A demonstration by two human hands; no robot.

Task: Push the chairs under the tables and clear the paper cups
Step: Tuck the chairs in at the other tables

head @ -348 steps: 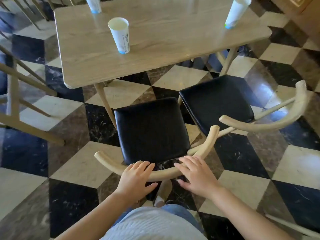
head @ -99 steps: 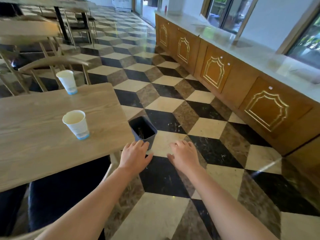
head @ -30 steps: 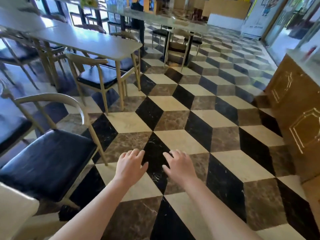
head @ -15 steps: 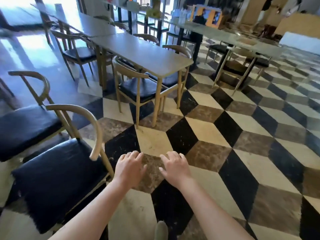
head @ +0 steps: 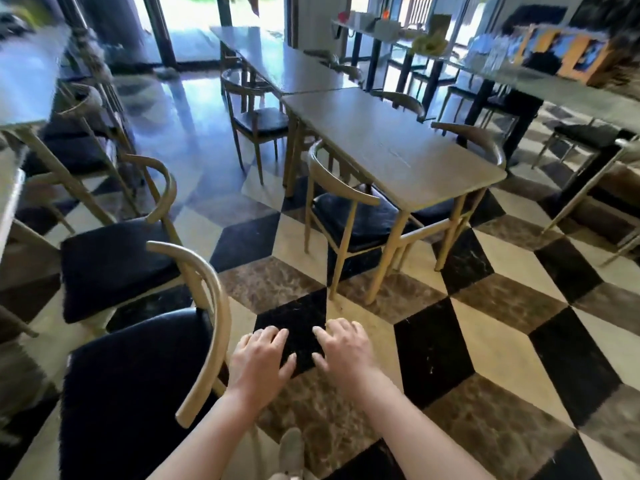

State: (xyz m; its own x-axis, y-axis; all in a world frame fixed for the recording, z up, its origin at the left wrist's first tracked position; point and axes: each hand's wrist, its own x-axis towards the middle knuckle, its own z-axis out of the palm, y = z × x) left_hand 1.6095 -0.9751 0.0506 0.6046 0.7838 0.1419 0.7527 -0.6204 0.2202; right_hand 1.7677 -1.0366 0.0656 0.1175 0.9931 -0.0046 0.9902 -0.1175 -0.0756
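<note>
Left hand: the left hand point(head: 260, 362) hovered palm down with fingers loosely spread, holding nothing, just right of the near chair's backrest and not touching it
Right hand: the right hand point(head: 343, 351) hovered the same way, empty and spread, further right of the near chair, over the checkered floor point(head: 433, 355)
Near chair: the near chair point(head: 138, 375) stood pulled out, its black seat fully exposed and its curved wooden backrest point(head: 207, 327) turned toward the person
Second chair: the second chair point(head: 114, 258) stood just beyond the near chair, also pulled out, with a pale table edge point(head: 10, 199) further left of it
Paper cups: none could be made out from here
Handling, judged: the near chair looked stiff and moderately light, likely to slide readily on the glossy floor, though a leg might catch or scrape
Where to hold, judged: the top of the curved backrest seemed best, both hands spread along it for a straight push; the padded seat looked too soft and low to push from
Risk, judged: an off-centre push might swing it into the second chair
</note>
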